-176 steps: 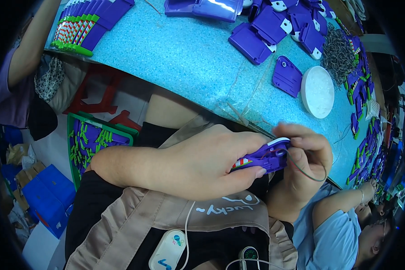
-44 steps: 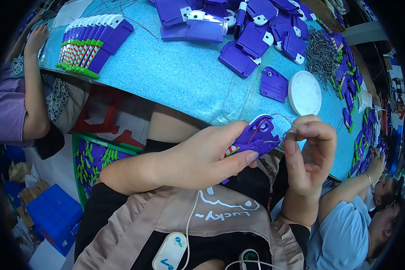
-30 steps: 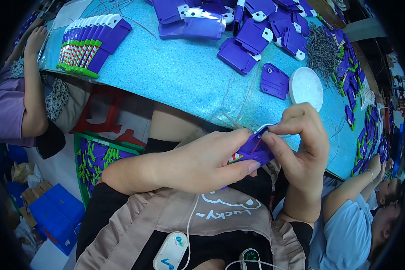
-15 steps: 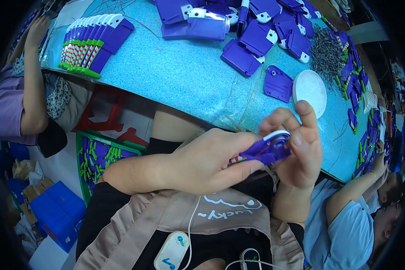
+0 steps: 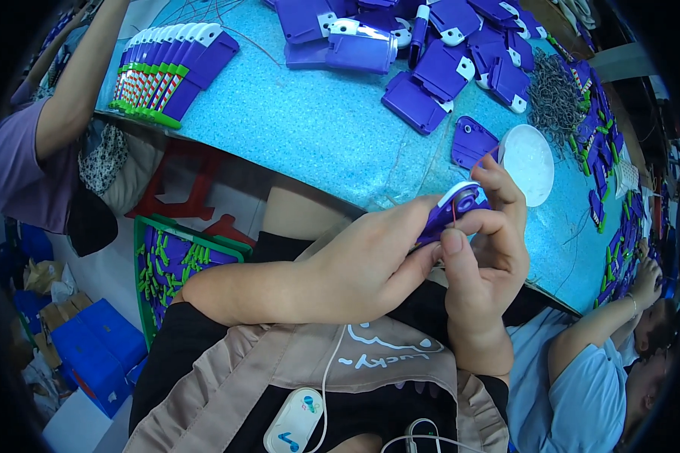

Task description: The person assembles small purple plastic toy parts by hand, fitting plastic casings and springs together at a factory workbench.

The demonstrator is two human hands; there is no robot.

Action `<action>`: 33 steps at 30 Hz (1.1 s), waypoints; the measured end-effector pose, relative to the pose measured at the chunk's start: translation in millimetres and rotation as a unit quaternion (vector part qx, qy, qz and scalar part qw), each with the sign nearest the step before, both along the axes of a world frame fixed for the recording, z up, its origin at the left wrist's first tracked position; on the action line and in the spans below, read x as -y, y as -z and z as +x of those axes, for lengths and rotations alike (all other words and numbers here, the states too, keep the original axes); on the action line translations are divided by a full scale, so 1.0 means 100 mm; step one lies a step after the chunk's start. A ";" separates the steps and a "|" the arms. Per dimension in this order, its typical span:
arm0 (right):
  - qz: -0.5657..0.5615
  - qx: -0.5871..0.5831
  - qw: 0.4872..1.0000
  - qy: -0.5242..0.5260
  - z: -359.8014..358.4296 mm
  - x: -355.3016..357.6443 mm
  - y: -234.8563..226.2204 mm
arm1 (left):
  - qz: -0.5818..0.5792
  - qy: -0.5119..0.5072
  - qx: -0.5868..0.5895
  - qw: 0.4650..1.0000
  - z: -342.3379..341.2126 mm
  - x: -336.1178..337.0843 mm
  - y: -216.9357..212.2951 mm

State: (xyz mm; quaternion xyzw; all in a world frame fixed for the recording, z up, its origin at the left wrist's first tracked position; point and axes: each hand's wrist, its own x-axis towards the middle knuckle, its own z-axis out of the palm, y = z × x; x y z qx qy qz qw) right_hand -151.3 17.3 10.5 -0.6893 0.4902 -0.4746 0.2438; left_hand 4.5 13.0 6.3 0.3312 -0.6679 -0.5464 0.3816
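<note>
My left hand [image 5: 366, 260] is closed round a small purple plastic housing with a white rim [image 5: 465, 198], held above my lap near the table's front edge. The housing's rounded end points away to the right, and a round grey piece shows inside it. My right hand [image 5: 491, 253] has thumb and forefinger pinched together against that end. A thin red wire [image 5: 483, 160] runs up by its fingers, and a short length shows at the thumb tip. The rest of the housing is hidden by my left hand.
On the blue table [image 5: 310, 128] lie a fanned row of purple-green pieces [image 5: 181, 79], a heap of purple housings [image 5: 438, 72], a loose purple cover [image 5: 470, 140], a white dish [image 5: 527, 167] and tangled grey metal parts [image 5: 555, 94]. A green crate [image 5: 140, 249] stands lower left. Co-workers sit at both sides.
My right hand's fingers have gone from spread behind the housing to pinched at its end, and the red wire now shows. The housing has turned. The co-worker's arm at left has shifted.
</note>
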 end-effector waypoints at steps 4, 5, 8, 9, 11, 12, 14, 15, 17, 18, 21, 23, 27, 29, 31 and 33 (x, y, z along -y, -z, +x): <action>-0.130 -0.201 0.970 0.035 0.02 0.00 -0.12 | 0.062 0.041 0.024 0.997 0.06 0.06 0.00; -0.130 -0.201 0.970 0.034 0.01 0.01 -0.14 | 0.030 0.055 0.036 0.997 0.07 0.07 0.01; -0.001 -0.135 0.990 -0.047 -0.08 0.08 -0.21 | 0.005 0.099 0.038 0.994 0.12 0.12 -0.02; 0.000 -0.136 0.990 -0.046 -0.06 0.09 -0.23 | 0.012 0.127 0.028 0.991 0.13 0.13 -0.03; 0.233 0.140 0.959 -0.076 -0.02 0.11 -0.24 | 0.024 0.140 0.029 0.989 0.13 0.15 -0.03; 0.207 0.048 0.972 -0.099 -0.08 0.15 -0.24 | 0.036 0.153 0.029 0.987 0.13 0.15 -0.03; 0.239 0.143 0.952 -0.128 -0.12 0.14 -0.27 | 0.030 0.148 0.013 0.988 0.18 0.13 -0.11; 0.269 0.235 0.921 -0.154 -0.14 0.15 -0.28 | 0.024 0.145 -0.003 0.989 0.21 0.11 -0.14; 0.220 0.280 0.917 -0.178 -0.26 0.22 -0.19 | -0.008 0.129 0.009 0.992 0.23 0.10 -0.10; 0.078 0.056 0.990 -0.099 -0.31 0.30 -0.16 | 0.110 0.053 -0.064 0.991 0.23 0.11 -0.11; -0.083 -0.365 0.926 0.045 -0.16 0.30 -0.17 | 0.217 -0.080 -0.168 0.958 0.30 0.17 -0.11; 0.013 -0.497 0.867 0.030 0.00 0.16 -0.07 | 0.241 -0.103 -0.185 0.947 0.36 0.19 -0.13; -0.051 -0.395 0.915 -0.063 -0.17 -0.20 0.10 | 0.271 -0.101 -0.186 0.939 0.38 0.19 -0.07; -0.015 -0.281 0.956 -0.077 -0.29 -0.17 0.04 | 0.247 -0.070 -0.176 0.950 0.29 0.17 -0.02; 0.053 -0.083 0.995 -0.031 -0.29 -0.12 -0.10 | 0.229 0.000 -0.097 0.969 0.20 0.13 -0.01; 0.154 0.163 0.974 0.000 -0.14 -0.15 -0.17 | 0.195 0.069 -0.051 0.977 0.17 0.11 0.00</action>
